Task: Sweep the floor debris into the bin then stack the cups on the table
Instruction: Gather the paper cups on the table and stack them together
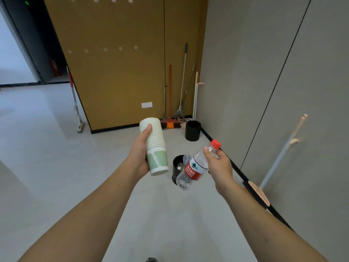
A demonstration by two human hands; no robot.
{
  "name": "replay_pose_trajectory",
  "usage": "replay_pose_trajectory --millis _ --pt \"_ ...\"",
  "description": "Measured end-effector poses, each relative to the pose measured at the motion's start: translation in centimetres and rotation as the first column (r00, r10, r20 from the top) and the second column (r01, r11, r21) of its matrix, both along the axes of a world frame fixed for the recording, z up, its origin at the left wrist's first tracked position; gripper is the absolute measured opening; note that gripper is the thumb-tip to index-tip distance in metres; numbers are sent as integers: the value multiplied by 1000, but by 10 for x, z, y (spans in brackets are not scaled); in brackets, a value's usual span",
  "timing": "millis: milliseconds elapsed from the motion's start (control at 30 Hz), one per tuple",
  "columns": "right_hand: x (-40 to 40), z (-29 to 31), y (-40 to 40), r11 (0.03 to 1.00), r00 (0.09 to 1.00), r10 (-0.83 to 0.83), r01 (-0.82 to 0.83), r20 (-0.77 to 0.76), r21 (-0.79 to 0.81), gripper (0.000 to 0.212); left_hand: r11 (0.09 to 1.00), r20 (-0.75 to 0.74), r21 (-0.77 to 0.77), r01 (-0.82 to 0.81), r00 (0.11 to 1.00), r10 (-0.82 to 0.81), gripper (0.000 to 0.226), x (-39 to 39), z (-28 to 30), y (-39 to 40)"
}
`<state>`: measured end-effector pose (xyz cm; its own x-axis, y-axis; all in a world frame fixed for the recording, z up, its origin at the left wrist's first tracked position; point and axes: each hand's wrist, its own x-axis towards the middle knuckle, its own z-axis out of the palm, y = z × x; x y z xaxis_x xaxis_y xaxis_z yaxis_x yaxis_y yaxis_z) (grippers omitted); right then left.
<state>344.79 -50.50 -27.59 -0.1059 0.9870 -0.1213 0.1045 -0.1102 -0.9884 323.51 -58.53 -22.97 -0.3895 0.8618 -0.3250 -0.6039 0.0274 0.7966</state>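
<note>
My left hand (140, 154) grips a tall stack of white and green paper cups (155, 146), tilted with the rims pointing away from me. My right hand (219, 163) holds a clear plastic water bottle (196, 167) with a red cap and red label near its neck, the bottle slanting down to the left. Just below and behind the bottle stands a black bin (177, 168) on the floor, with another bottle showing inside it. No table is in view.
A second black bin (192, 130) stands further back by the grey wall. A broom (171, 124), mops and poles lean in the corner. Another mop (77, 110) leans on the yellow wall's left edge. A pale coat stand (283, 152) stands at the right.
</note>
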Motion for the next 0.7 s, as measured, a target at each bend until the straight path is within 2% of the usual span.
replay_pose_trajectory --millis 167,267,433,500,700 --pt "-50 -57 98 988 985 -78 97 151 -123 16 991 90 -131 22 996 -11 61 -68 -61 106" --pt "-77 -91 147 967 963 -120 169 243 -193 30 975 102 -218 30 995 -8 55 -106 -92 167" --pt "-112 -137 217 918 941 -151 248 303 -311 29 944 98 -330 21 995 12 54 -148 -132 258" --pt "-125 -154 255 899 933 -157 271 322 -344 34 928 77 -373 15 997 15 56 -162 -149 298" --pt "-168 -233 397 860 905 -133 308 404 -408 34 866 -108 -498 -32 994 -26 66 -203 -225 434"
